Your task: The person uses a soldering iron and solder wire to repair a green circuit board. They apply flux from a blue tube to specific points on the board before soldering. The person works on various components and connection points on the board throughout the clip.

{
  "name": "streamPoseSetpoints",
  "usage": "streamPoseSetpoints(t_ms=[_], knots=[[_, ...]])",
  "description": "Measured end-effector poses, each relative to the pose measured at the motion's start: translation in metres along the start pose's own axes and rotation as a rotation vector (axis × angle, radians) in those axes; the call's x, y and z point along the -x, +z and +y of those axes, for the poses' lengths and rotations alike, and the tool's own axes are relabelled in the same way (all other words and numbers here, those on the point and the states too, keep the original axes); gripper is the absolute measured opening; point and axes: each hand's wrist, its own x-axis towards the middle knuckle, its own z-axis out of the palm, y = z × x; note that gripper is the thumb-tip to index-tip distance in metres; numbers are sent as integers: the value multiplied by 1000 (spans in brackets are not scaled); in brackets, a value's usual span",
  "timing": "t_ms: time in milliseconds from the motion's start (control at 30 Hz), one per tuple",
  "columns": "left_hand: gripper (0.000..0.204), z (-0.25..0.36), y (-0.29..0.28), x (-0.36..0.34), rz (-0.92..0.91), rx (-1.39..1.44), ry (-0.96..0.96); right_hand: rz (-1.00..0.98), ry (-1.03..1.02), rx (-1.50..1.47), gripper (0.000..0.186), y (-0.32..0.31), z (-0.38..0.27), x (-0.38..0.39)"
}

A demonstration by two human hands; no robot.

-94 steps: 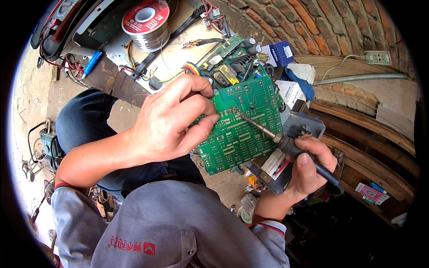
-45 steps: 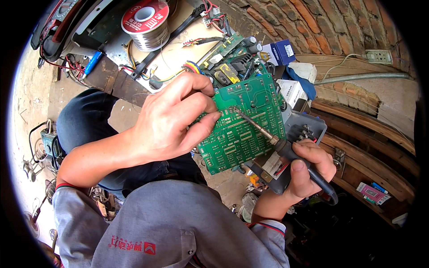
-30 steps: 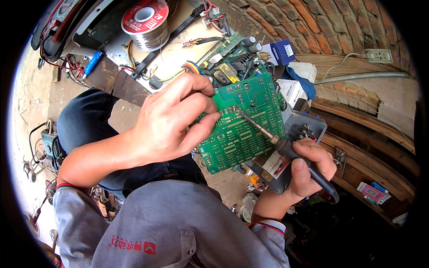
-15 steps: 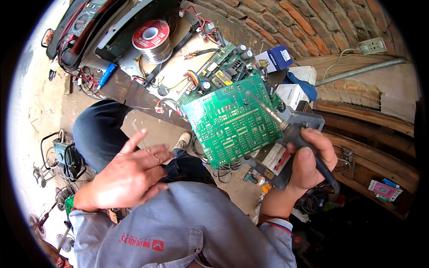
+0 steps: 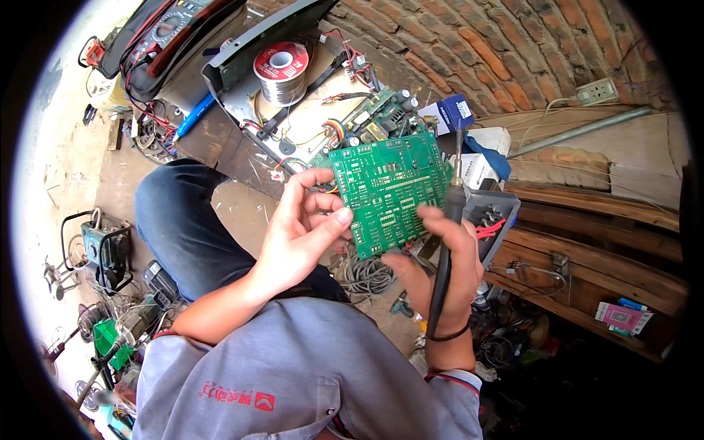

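Observation:
My left hand (image 5: 297,235) grips the left edge of a green circuit board (image 5: 389,191), thumb on its face and fingers curled at the side. My right hand (image 5: 418,286) holds a soldering iron (image 5: 446,264) upright, its metal tip raised beside the board's right side. That hand's thumb is by the board's lower edge and its fingertips reach over the face. Behind the board lie a second populated board (image 5: 378,114) with wires and capacitors, and a grey metal box (image 5: 499,209) with red wires sits at the right.
A solder spool (image 5: 282,88) stands on the cluttered bench with a multimeter (image 5: 165,29), a blue pen (image 5: 192,117) and boxes (image 5: 447,114). A brick wall (image 5: 499,51) and wooden boards (image 5: 587,257) are at right. Tools and machines (image 5: 103,249) crowd the floor at left.
My left hand left the board and now grips its left edge again. The board has turned. The iron's tip came off the board and swung upright as my right hand moved leftward.

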Motion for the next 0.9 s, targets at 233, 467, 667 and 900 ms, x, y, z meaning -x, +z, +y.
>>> streamPoseSetpoints(t_ms=[233, 467, 667, 900], knots=[[75, -7, 23, -1, -49, 75, -2, 38, 234, -31, 62, -9, 8, -18], [61, -14, 45, -2, -315, -101, 203, 139, 230, -165, 61, -5, 3, -7], [42, -14, 39, -23, -292, -259, 379, 97, 255, -10, 54, -2, 4, -12], [16, -15, 44, -51, -58, -439, 482, 151, 327, -135, 55, 1, 1, -14]])
